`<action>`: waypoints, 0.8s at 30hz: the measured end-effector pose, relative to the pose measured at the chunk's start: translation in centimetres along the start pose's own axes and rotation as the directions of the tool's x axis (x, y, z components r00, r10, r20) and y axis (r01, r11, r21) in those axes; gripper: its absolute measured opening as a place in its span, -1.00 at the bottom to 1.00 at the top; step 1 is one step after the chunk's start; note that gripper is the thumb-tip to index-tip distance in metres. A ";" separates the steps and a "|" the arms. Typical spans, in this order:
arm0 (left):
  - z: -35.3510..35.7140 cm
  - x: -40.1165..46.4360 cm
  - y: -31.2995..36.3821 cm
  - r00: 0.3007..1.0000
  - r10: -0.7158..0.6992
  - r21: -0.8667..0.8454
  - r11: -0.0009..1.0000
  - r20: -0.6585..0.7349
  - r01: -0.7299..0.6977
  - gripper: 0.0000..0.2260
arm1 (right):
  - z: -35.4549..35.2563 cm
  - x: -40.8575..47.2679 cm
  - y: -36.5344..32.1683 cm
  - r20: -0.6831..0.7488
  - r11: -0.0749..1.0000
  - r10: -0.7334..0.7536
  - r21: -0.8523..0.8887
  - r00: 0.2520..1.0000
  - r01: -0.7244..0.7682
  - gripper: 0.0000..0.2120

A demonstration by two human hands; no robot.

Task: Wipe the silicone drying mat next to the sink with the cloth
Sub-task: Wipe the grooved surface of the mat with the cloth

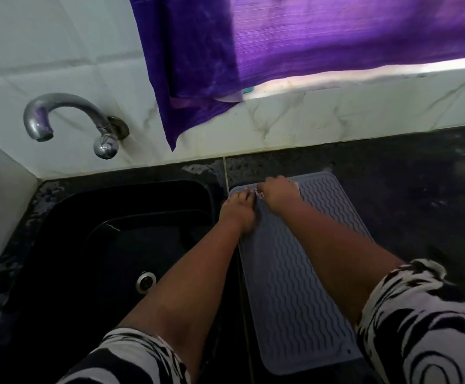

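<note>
In the middle of the frame, at the far end of the grey silicone drying mat, the two hands meet. The right hand lies with its fingers curled down onto the mat, and a small pale piece of the cloth shows just at its left edge, between the two hands. The grip of the right hand is closed over this cloth, pressing it to the mat; most of the cloth is hidden under the hand. The left hand rests on the left edge of the mat, just beside the right hand, with fingers bent; I cannot tell if its grip holds the cloth or only touches the mat.

The mat has wavy ridges and lies lengthwise on the dark bench, from the centre of the frame down to the lower right. Both forearms cross over it, so parts of its surface are covered. Patterned black-and-white sleeves fill the lower corners.

To the left of the mat, touching close, is the black sink with a metal drain. In the upper left a curved metal tap comes from the white tiled wall. A purple curtain hangs in the upper right.
</note>
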State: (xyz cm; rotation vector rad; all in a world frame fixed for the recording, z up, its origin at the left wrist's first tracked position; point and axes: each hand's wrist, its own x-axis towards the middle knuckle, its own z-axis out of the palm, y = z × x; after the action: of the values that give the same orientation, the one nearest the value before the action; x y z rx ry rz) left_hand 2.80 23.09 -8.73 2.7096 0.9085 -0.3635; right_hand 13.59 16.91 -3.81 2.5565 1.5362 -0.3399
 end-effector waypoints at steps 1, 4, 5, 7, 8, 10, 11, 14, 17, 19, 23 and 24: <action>0.2 0.1 -0.2 1.000 0.011 0.007 1.000 -0.011 -0.011 -0.38 | 0.5 0.1 -0.1 -0.012 1.000 0.014 0.003 1.000 -0.014 -0.73; 0.5 0.2 -0.5 1.000 0.017 -0.001 1.000 -0.026 -0.017 -0.39 | 0.7 0.4 -0.1 0.012 0.996 0.056 0.065 0.998 -0.057 -0.75; 0.5 0.2 -0.5 1.000 0.013 0.005 1.000 -0.028 -0.013 -0.39 | 0.6 0.3 0.1 0.040 0.992 0.065 0.103 0.997 -0.069 -0.74; 0.3 0.2 -0.4 1.000 0.011 0.009 1.000 -0.018 -0.011 -0.41 | 0.7 -0.6 0.8 0.135 0.985 0.042 0.162 0.990 -0.064 -0.75; 0.2 0.1 -0.4 1.000 0.009 0.011 1.000 -0.011 -0.009 -0.42 | 1.0 -1.1 1.1 0.182 0.984 0.014 0.170 0.983 -0.046 -0.76; 0.0 0.0 -0.5 1.000 0.010 0.010 1.000 0.005 -0.010 -0.44 | 1.6 -2.7 1.4 0.271 0.990 -0.009 0.137 0.963 -0.029 -0.74; -0.2 0.0 -0.5 1.000 0.011 0.000 1.000 0.015 -0.011 -0.45 | 1.6 -3.5 1.4 0.309 0.995 -0.004 0.093 0.951 -0.026 -0.69; -0.6 -0.2 -0.7 0.998 0.021 -0.031 0.999 0.059 -0.019 -0.44 | 0.4 -5.0 1.2 0.412 0.999 0.010 0.040 0.911 -0.029 -0.59; -0.6 0.0 -0.8 0.995 0.040 -0.067 0.997 0.095 -0.034 -0.42 | -2.6 -4.6 1.7 0.358 0.970 -0.035 0.238 0.933 -0.055 -0.68; -0.6 0.1 -0.7 0.993 0.035 -0.066 0.997 0.113 -0.027 -0.41 | -4.5 -2.4 1.7 0.220 0.961 -0.020 0.273 0.975 -0.042 -0.63; -0.6 0.2 -0.3 0.992 -0.027 -0.068 0.997 0.126 0.036 -0.39 | -3.8 1.0 0.1 0.193 0.989 0.025 0.141 0.981 -0.053 -0.63; -0.5 0.2 -0.3 0.994 -0.023 -0.063 0.998 0.108 0.030 -0.39 | -2.8 1.2 -0.3 0.213 0.994 0.019 0.099 0.977 -0.041 -0.66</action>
State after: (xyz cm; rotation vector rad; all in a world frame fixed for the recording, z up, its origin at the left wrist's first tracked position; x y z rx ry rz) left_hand 2.81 23.56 -8.36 2.5943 0.9106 -0.4723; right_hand 14.21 18.76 -1.46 2.5182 1.4359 -0.6809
